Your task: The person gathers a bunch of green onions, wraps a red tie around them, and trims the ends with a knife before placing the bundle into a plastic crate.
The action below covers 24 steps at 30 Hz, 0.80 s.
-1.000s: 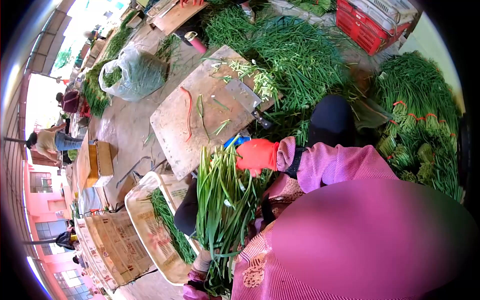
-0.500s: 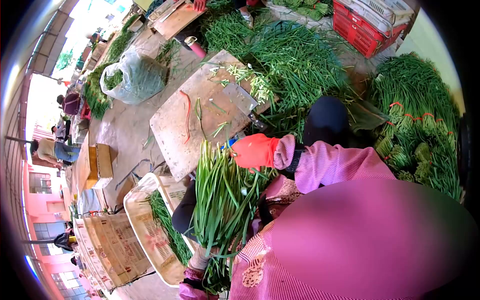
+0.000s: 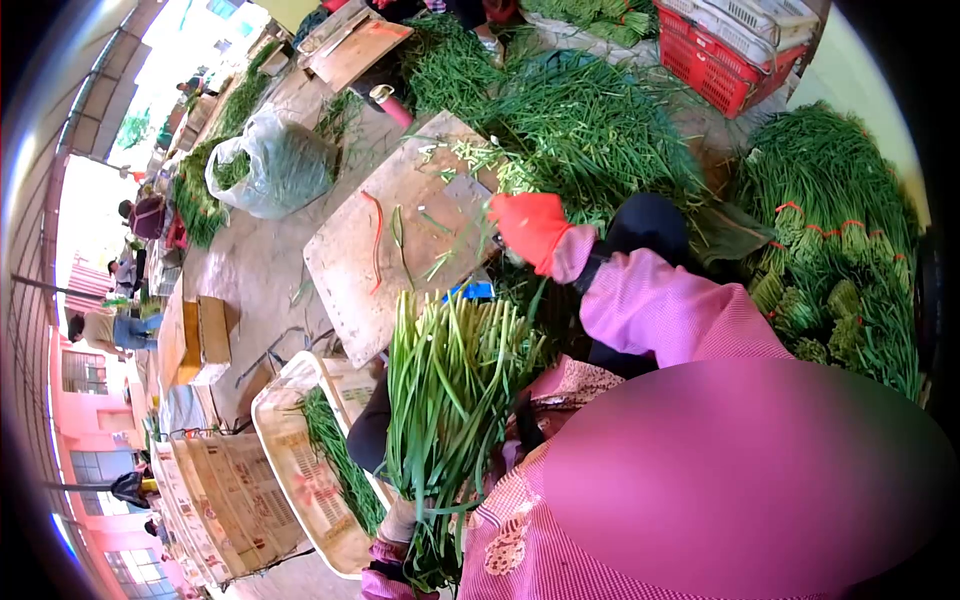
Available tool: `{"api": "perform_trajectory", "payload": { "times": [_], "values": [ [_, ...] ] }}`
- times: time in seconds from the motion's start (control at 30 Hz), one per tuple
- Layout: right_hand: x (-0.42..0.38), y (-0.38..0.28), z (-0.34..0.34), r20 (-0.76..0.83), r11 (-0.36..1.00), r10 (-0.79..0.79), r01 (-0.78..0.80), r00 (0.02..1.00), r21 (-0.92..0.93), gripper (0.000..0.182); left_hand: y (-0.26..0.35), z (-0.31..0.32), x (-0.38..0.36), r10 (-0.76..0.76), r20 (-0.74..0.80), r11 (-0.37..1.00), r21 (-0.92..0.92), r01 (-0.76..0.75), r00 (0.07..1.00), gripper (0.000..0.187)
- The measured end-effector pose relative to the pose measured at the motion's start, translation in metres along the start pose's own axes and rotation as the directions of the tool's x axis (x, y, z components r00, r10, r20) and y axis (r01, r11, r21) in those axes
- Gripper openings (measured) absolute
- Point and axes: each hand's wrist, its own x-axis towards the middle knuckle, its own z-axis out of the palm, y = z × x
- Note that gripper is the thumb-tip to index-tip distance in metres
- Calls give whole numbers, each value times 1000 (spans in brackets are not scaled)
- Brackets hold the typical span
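My right hand (image 3: 530, 230), in a red glove, is over the near right edge of a wooden board (image 3: 345, 235). Its fingers are closed, but what they hold is hidden. It covers the handle area of a cleaver, whose blade (image 3: 466, 190) shows partly beside the fingertips. My left hand (image 3: 398, 522), in a pale glove, is at the lower left, largely hidden behind a thick bunch of green stems (image 3: 445, 390) that it holds across my lap. A red strip (image 3: 376, 240) and loose stalks lie on the board. A blue object (image 3: 470, 290) shows above the bunch.
A pale plastic basket (image 3: 283, 430) with greens stands left of my lap. Beyond the board are a green heap (image 3: 590, 125), a pink bottle (image 3: 392, 105) and a clear bag (image 3: 270, 165). Tied bundles (image 3: 830, 240) and a red crate (image 3: 705, 65) are right. Several people work in the background.
My right hand has moved from the top of the bunch up and right to the cleaver's handle area, uncovering the blue object. My left hand and the bunch have hardly moved.
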Motion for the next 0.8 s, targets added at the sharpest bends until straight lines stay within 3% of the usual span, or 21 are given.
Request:
{"api": "perform_trajectory", "payload": {
  "times": [0.07, 0.13, 0.17, 0.2, 0.27, 0.33, 0.37, 0.4, 0.47, 0.53, 0.6, 0.63, 0.67, 0.7, 0.73, 0.8],
  "values": [
    [-3, 9, -10, 88, 920, -76, 35, 993, 391, 29, -2, -5, -3, -5, -12, 1000, -10, 5, 1000, 38],
    [-15, -13, -24, 220, 973, -203, 172, 954, 154, 45, -5, -11, -6, 0, -23, 1000, -12, 0, 1000, 38],
    [-18, -28, -33, 461, 986, -167, 136, 872, 99, 48, -5, -13, -6, -1, -24, 1000, -15, 0, 1000, 38],
    [-19, -29, -20, 563, 967, -256, 207, 786, 150, 50, -5, -14, -5, 1, -24, 1000, -19, -1, 1000, 37],
    [-45, -28, 15, 300, 838, -538, 537, 788, 92, 47, -4, -13, -3, 5, -22, 1000, -28, -6, 1000, 37],
    [-51, -30, 54, 387, 846, -510, 529, 768, 66, 40, 1, -11, 4, 3, -7, 999, -36, -3, 1000, 37],
    [-55, -33, 57, 293, 849, -517, 527, 805, 50, 32, 3, -9, 5, 9, -4, 999, -44, -9, 1000, 37],
    [-51, -29, 56, 294, 848, -517, 527, 804, 52, 32, 3, -9, 7, 14, 1, 999, -46, -14, 1000, 37],
    [-26, -25, 21, 236, 910, -411, 412, 881, 46, 25, 5, -7, 10, 14, 7, 998, -57, -14, 1000, 36],
    [1, 6, 10, -123, 956, -292, 287, 948, -55, 21, 5, -7, 9, 18, 5, 997, -77, -18, 1000, 36],
    [9, 1, -24, 28, 995, -7, 4, 1000, 97, 18, 4, -7, 10, 17, -1, 996, -92, -17, 1000, 36],
    [3, 3, -29, 215, 801, -37, -100, 976, 591, 20, 2, -7, 8, 18, -4, 995, -103, -18, 1000, 36],
    [-4, -2, -32, 213, 803, -36, -99, 976, 588, 20, 1, -8, 6, 16, -5, 994, -112, -16, 1000, 35],
    [-15, -10, -34, 461, 652, -81, -303, 884, 695, 21, 0, -8, 5, 17, -9, 992, -124, -18, 1000, 35],
    [-27, -18, -35, 659, 480, -179, -520, 730, 706, 24, -2, -10, 5, 16, -12, 992, -129, -17, 1000, 35],
    [-53, -36, -30, 655, 354, -278, -559, 703, 750, 30, -3, -12, 3, 20, -16, 989, -143, -23, 1000, 35]
  ]
}}
